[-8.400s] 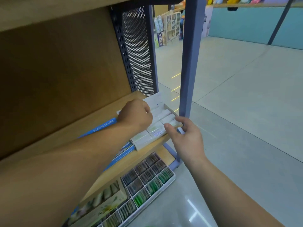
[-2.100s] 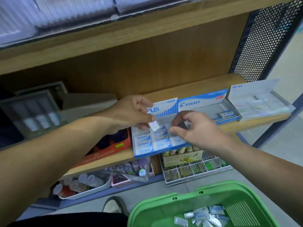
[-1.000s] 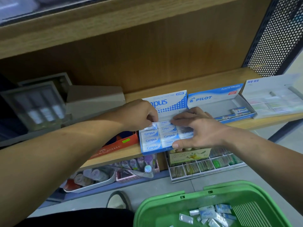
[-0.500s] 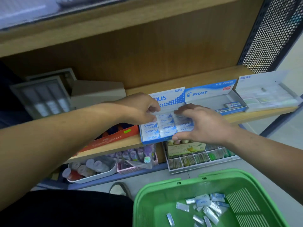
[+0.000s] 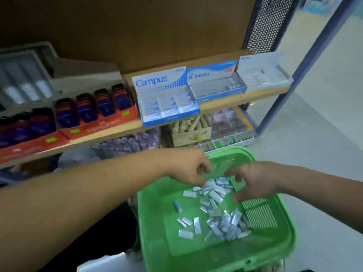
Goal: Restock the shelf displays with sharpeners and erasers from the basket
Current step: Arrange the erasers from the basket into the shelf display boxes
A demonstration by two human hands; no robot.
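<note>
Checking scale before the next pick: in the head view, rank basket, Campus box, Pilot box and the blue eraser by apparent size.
1. basket, largest, though it is also nearest the camera
2. Campus box
3. Pilot box, a little smaller
4. blue eraser, lying in the basket

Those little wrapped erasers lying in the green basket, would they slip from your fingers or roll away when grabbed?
Probably a bit slippery: the erasers glint as if wrapped in shiny film. Unlikely to roll: they look flat and blocky, lying scattered at all angles on the basket floor. Likely light, being small beside the left hand over them.
</note>
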